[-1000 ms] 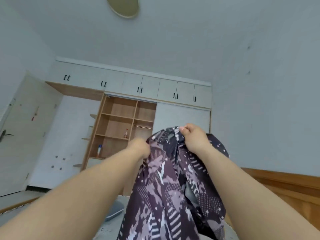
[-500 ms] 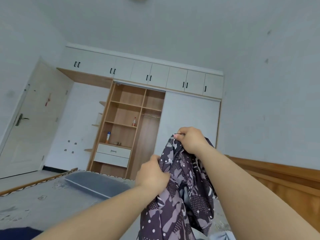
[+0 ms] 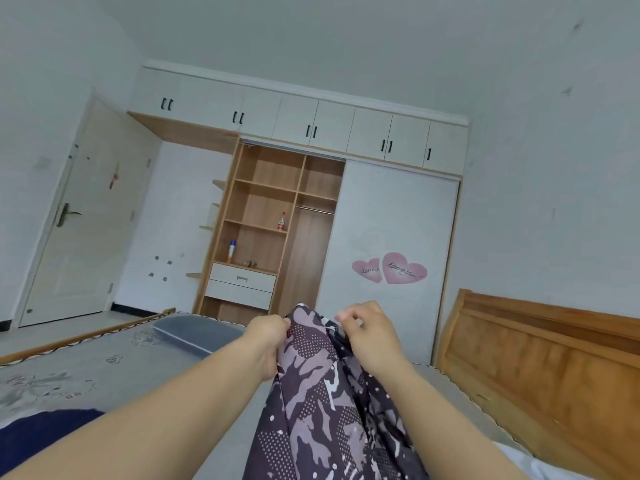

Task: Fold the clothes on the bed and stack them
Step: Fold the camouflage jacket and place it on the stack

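Patterned garment (image 3: 322, 386) between hands, left (image 3: 268, 336) gripping, right (image 3: 369, 332) seemingly pinching

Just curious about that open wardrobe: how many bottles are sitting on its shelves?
2: a red-capped bottle on the middle shelf, and a blue-capped orange bottle one shelf lower, left. None visible elsewhere.

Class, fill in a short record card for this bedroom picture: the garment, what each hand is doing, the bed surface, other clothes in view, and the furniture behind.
Garment: patterned purple garment, held up, hanging down
Left hand: grips the garment's top edge
Right hand: fingers curled at the garment's top; exact grip unclear
Bed: grey, floral print
Other clothes: dark blue cloth at lower left; white cloth at lower right
Folding: not yet done
Behind: open wooden wardrobe, wooden headboard at right
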